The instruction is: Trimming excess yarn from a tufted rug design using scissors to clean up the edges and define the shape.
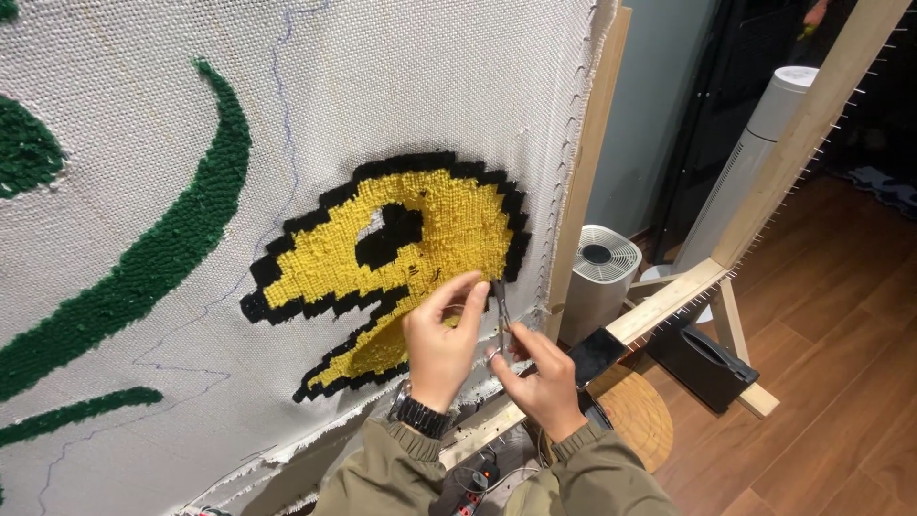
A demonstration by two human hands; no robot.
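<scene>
A white cloth (411,86) stretched on a wooden frame (597,143) carries a tufted yellow shape with a black outline (420,239) and green tufted bands (162,248). My left hand (441,336) pinches yarn at the lower right edge of the yellow shape, thumb and fingers together. My right hand (542,380) grips small metal scissors (501,315), blades pointing up beside the left fingers. A dark watch (417,417) sits on my left wrist.
A white round air purifier (597,277) stands on the wooden floor behind the frame. A tall white tower fan (755,153), a black box (702,363), a round wooden stool (635,411) and a dark phone (594,355) on the frame bar lie to the right.
</scene>
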